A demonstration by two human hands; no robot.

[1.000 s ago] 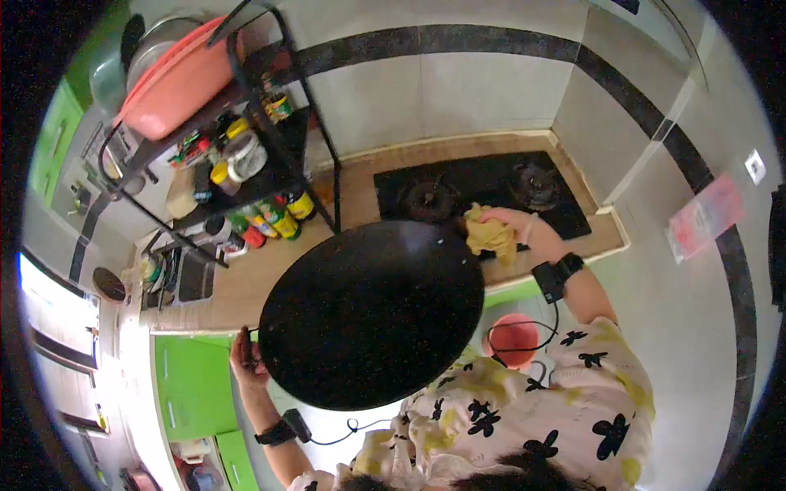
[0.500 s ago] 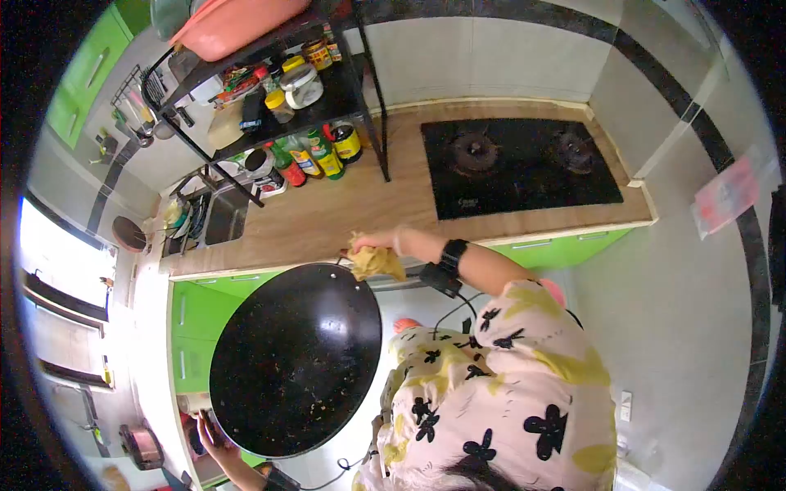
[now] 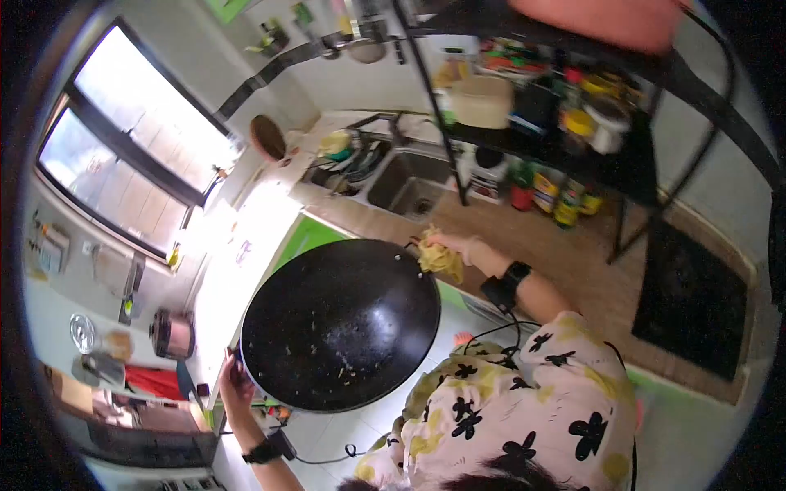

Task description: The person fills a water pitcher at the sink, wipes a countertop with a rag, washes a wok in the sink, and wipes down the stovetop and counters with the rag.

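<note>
The person holds a large black wok (image 3: pixel 340 325) in both hands, out in front of the patterned top (image 3: pixel 524 409) and on the near side of the counter (image 3: pixel 385 225). The hands are well apart, one at each side of the wok. The left hand (image 3: pixel 237 382) is closed on the dark handle at the left rim, and the right hand (image 3: pixel 449 244) grips the far right handle through a crumpled yellow cloth (image 3: pixel 440 257). The wok's inside faces up toward the camera, with small pale bits scattered over its bottom; they look like food scraps, though the view is too soft to be sure. Each wrist wears a black strap with a small box and a cable. Beyond the wok, a metal sink (image 3: pixel 412 185) is set in the counter, with dishes in the basin to its left. To the right of the sink stands a black rack (image 3: pixel 565 159) with jars on its shelf, a pink basin (image 3: pixel 602 23) on top and bottles (image 3: pixel 565 200) below. A black cooktop (image 3: pixel 696 295) lies at the far right, and a bright window (image 3: pixel 139 131) is at the left.
</note>
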